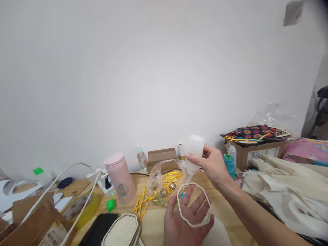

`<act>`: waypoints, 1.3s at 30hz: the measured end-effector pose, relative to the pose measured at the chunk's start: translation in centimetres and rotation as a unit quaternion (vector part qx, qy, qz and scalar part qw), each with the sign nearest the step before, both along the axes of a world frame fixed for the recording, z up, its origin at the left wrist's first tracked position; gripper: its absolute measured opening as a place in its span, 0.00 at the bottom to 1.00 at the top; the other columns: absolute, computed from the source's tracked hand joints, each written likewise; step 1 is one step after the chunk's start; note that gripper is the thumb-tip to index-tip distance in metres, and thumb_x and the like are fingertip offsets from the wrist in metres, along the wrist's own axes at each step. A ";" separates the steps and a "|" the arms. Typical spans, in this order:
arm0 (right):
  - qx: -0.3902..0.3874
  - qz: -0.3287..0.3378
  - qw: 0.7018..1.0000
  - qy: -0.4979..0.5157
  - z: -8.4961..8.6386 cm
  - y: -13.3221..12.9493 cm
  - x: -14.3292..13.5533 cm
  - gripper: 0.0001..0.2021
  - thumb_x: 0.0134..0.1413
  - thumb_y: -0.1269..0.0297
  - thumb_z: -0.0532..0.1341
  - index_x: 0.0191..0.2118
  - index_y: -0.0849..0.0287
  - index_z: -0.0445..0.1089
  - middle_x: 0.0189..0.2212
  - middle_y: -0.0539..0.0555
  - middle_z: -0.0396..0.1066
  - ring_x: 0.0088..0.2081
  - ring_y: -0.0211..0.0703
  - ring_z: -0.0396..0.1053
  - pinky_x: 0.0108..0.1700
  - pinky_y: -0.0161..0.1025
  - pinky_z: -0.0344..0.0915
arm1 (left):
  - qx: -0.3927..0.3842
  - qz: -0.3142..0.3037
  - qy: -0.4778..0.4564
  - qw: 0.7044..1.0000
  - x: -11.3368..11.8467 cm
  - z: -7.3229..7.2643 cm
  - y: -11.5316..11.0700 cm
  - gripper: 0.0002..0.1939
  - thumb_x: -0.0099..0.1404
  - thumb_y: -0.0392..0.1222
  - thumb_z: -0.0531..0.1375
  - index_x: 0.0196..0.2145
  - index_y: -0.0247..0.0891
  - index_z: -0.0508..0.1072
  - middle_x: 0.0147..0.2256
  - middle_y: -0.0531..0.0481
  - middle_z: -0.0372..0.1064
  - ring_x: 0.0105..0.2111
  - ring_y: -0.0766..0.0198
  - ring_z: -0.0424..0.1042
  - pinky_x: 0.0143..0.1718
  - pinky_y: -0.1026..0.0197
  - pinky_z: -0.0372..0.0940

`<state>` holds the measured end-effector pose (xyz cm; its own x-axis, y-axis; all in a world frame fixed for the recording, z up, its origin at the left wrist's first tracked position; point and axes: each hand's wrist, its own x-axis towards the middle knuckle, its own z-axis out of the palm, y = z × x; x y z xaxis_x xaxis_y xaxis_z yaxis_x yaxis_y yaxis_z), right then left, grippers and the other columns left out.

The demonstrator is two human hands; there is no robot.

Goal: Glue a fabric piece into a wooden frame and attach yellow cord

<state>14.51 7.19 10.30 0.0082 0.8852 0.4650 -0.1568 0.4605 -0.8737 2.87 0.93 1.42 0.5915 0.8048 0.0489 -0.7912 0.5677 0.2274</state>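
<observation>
My right hand (214, 164) is wrapped round a translucent white squeeze bottle (194, 153), held upside down with its nozzle pointing down at the rim of a thin cream frame. That scalloped, ring-like frame (180, 209) rests on my left hand (188, 218), which is palm up with its fingers spread beneath it. Behind my left hand, a clear plastic bag (156, 174) holds yellow cords (172, 181) and brass-coloured bells. Cream scalloped pieces (121, 229) lie stacked at the front, left of my left hand.
A pink tumbler (120, 177), a green cap (111, 205), a black phone (98, 229) and yellow tape (83, 210) are on the left. Teal thread (229, 165), a cardboard box (263, 155) and cream fabric (279, 184) occupy the right. An open small box (161, 155) stands by the wall.
</observation>
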 end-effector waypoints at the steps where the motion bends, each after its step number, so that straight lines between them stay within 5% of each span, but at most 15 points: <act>1: 0.009 -0.004 1.000 -0.006 0.0 -0.1 0.0 0.16 0.33 0.60 0.66 0.30 0.64 0.69 0.25 0.54 0.71 0.27 0.42 0.67 0.28 0.36 0.64 | -0.001 0.001 -0.001 1.000 0.0 0.0 0.0 0.24 0.54 0.54 0.48 0.41 0.39 0.71 0.43 0.40 0.68 0.43 0.54 0.64 0.43 0.53 0.52; 9: 0.053 -0.045 0.996 -0.059 0.5 -1.0 -0.3 0.14 0.35 0.60 0.65 0.30 0.63 0.68 0.25 0.53 0.70 0.27 0.42 0.67 0.28 0.36 0.65 | -0.005 0.009 -0.007 1.000 -0.1 0.0 0.0 0.25 0.54 0.54 0.48 0.42 0.37 0.70 0.42 0.39 0.68 0.42 0.54 0.65 0.42 0.54 0.53; 39: 0.049 -0.033 0.997 -0.051 0.4 -1.1 -0.2 0.13 0.35 0.60 0.65 0.29 0.63 0.69 0.25 0.52 0.71 0.27 0.41 0.67 0.27 0.35 0.63 | 0.019 0.003 -0.007 1.000 -0.1 -0.3 0.2 0.24 0.54 0.54 0.48 0.41 0.37 0.71 0.43 0.38 0.67 0.43 0.54 0.63 0.44 0.53 0.52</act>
<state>14.35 6.07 10.73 0.0123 0.8348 0.5504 -0.0358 0.5505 -0.8341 2.81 1.10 1.09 0.5865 0.8053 0.0864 -0.7971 0.5550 0.2379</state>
